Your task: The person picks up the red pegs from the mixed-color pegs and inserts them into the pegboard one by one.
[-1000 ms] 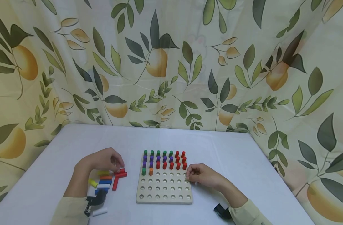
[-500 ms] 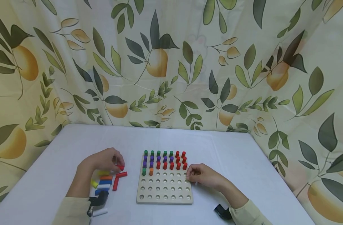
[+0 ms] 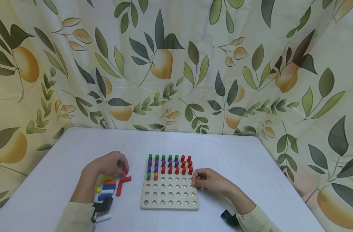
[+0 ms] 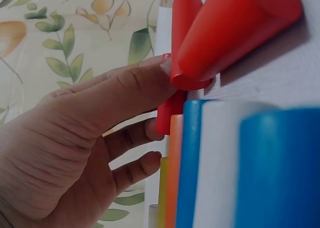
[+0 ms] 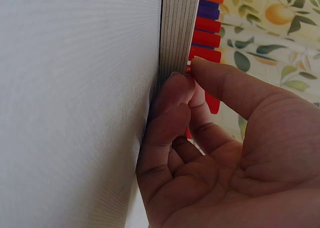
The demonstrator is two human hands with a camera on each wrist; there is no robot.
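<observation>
My left hand is at the pile of loose pegs left of the board, with thumb and fingers pinching a red peg. Two more red pegs lie close by, one red peg angled against another red peg. The wooden pegboard has green, purple and red pegs standing in its far rows. A green peg and an orange peg stand at the left of the row below; nearer holes are bare. At the board's right edge, my right hand grips it, thumb at the top edge and fingers curled against the side.
Beside the left forearm lie an orange peg, a blue peg, a white peg and a yellow peg. Another white peg lies nearer the front. A patterned curtain hangs behind the white table.
The left hand has drawn slightly right, and the red peg at its fingertips has shifted apart from the other two red pegs. The right hand stays at the board's edge.
</observation>
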